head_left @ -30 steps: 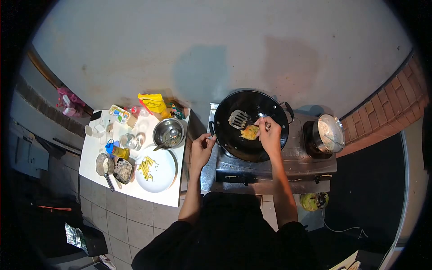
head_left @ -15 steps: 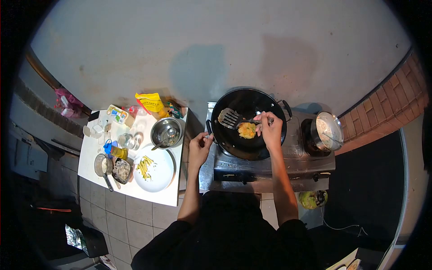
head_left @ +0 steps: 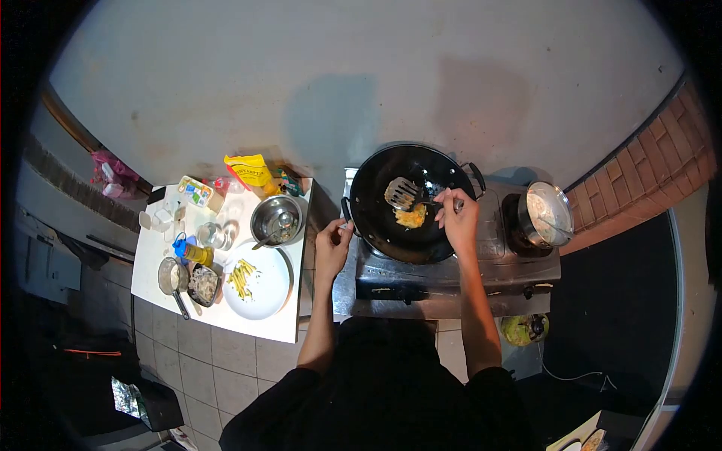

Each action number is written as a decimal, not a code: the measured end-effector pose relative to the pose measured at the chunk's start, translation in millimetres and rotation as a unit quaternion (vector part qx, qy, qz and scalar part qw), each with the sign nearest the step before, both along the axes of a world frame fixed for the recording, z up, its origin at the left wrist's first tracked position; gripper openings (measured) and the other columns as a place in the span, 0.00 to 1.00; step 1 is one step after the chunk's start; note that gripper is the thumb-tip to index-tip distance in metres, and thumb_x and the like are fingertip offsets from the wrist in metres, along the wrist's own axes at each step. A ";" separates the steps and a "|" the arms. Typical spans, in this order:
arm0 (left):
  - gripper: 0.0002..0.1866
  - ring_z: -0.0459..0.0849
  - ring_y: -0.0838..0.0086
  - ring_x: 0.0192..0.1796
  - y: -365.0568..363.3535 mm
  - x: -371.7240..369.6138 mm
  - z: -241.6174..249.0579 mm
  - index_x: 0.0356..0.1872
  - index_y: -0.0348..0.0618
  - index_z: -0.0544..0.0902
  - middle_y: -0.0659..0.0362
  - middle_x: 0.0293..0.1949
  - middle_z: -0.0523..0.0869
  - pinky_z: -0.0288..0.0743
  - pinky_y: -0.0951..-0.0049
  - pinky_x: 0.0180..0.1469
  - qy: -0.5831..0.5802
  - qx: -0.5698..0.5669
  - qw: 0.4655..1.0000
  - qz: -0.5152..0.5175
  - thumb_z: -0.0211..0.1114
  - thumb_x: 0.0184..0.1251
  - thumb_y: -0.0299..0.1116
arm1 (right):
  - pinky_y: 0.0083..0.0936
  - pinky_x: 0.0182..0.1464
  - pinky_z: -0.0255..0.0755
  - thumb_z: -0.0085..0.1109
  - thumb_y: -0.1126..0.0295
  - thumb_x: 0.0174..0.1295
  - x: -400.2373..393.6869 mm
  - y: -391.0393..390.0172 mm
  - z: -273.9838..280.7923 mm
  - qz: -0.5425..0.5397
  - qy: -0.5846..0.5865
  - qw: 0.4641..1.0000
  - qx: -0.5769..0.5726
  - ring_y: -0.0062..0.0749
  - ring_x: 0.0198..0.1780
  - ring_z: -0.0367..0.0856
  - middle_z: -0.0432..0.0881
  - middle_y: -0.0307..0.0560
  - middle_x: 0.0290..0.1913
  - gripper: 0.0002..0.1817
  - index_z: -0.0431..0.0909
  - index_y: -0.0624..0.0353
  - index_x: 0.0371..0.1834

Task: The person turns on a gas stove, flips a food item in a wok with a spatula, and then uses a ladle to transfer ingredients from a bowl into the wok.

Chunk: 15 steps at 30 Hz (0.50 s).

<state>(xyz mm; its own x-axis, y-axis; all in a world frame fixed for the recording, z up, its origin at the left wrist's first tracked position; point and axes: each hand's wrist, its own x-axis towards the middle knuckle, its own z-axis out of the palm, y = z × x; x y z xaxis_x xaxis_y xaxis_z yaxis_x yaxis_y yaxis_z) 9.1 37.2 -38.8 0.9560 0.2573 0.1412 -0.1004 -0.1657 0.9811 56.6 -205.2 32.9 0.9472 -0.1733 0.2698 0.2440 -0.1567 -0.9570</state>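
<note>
My right hand [head_left: 459, 218] is closed around the handle of a slotted spatula [head_left: 401, 193]. The spatula's head is over the middle of a black two-handled wok [head_left: 391, 242]. Just below the head lies a golden piece of fried food [head_left: 411, 217], partly overlapped by the spatula. My left hand [head_left: 333, 245] pinches the wok's left handle [head_left: 347, 208] near its lower end. Something small and pale shows between those fingers, too small to make out. The wok stands on the left burner of a metal gas stove [head_left: 481, 289].
Right of the wok, a metal pot [head_left: 547, 218] with pale contents and a spoon sits on the other burner. On the left, a white table [head_left: 158, 248] bears a white plate [head_left: 274, 289] of cut green vegetables, a steel bowl [head_left: 277, 220], an oil bottle [head_left: 197, 253] and a yellow bag [head_left: 253, 174].
The spatula's head has shifted right within the wok and now overlaps the food's upper edge. My right hand moved slightly right. My left hand keeps its hold on the handle.
</note>
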 end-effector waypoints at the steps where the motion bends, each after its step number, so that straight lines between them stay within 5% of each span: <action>1: 0.14 0.66 0.88 0.23 0.3 0.2 -2.2 0.42 0.30 0.80 0.69 0.19 0.72 0.59 0.84 0.25 0.001 -0.005 1.000 -0.001 0.63 0.65 0.34 | 0.17 0.16 0.62 0.50 0.69 0.68 0.3 0.2 -1.5 0.000 -0.006 1.000 -0.024 0.17 0.14 0.71 0.77 0.41 0.17 0.14 0.76 0.65 0.26; 15: 0.16 0.67 0.88 0.24 -2.8 -3.8 1.9 0.43 0.27 0.79 0.67 0.20 0.73 0.60 0.84 0.24 -0.010 0.014 1.000 0.007 0.63 0.65 0.34 | 0.18 0.16 0.62 0.50 0.68 0.67 -1.3 16.0 -6.3 0.026 0.023 0.999 -0.030 0.17 0.13 0.71 0.72 0.40 0.12 0.15 0.76 0.65 0.25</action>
<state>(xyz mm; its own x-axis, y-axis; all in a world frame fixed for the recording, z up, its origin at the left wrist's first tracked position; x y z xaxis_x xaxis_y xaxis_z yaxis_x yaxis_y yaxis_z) 5.3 34.4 -36.8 0.9490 0.2668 0.1683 -0.1179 -0.1948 0.9737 55.3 -189.2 26.6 0.9660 -0.1076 0.2352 0.2103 -0.2028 -0.9564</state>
